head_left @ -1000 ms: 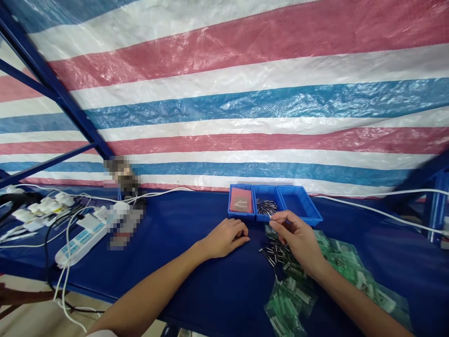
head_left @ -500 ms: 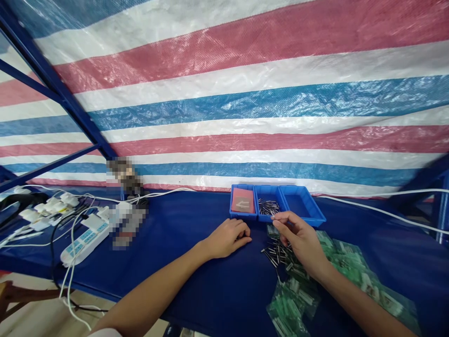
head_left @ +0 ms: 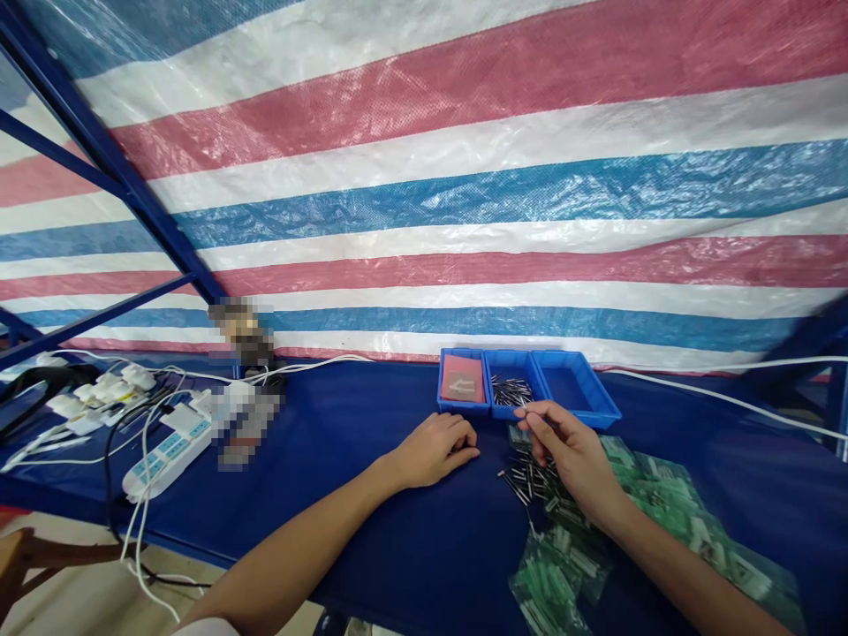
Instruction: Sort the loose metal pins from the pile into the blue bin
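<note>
My right hand [head_left: 563,450] is at the front edge of the middle blue bin [head_left: 509,412], its thumb and forefinger pinched together. What they hold is too small to make out. Thin metal pins [head_left: 511,391] lie heaped in that bin. Below my right hand, a loose pile of similar dark and silvery pins [head_left: 526,481] is spread on the table, partly covered by the hand. My left hand [head_left: 434,450] rests on the blue table [head_left: 371,406] in front of the left bin, fingers loosely bent and thumb apart, with nothing visible in it.
The left bin [head_left: 440,397] contains a pink piece with a pale mark [head_left: 462,380]; the right bin [head_left: 576,389] adjoins the middle one. Clear bags with green contents [head_left: 689,512] lie at right. Power strips [head_left: 169,455] and cables are at left. Striped sheeting [head_left: 464,212] hangs behind.
The whole view has shifted slightly, so things appear a little further right. Both hands keep nearly the same pose and place by the bins.
</note>
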Tool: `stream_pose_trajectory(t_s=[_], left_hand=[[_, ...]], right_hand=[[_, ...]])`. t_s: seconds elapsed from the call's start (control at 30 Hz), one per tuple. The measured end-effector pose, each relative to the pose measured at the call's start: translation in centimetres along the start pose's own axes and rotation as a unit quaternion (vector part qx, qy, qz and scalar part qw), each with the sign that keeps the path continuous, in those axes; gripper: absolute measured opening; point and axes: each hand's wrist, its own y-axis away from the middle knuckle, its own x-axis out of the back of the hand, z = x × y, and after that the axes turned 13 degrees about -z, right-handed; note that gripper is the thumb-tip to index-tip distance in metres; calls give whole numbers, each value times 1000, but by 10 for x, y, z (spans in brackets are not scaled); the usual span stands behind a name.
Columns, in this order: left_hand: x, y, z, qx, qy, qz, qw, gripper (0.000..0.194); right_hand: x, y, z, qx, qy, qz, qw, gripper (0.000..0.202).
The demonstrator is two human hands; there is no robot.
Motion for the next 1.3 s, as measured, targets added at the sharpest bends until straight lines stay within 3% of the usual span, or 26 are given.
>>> stream_pose_trajectory(t_s=[0.67,1.3], left_hand=[[0,-1,-1,3,-5,2,1000,20],[3,-1,0,-4,7,-5,1000,20]], right_hand=[[3,0,-4,22,7,46,999,41],[1,2,-4,44,81,12,996,29]])
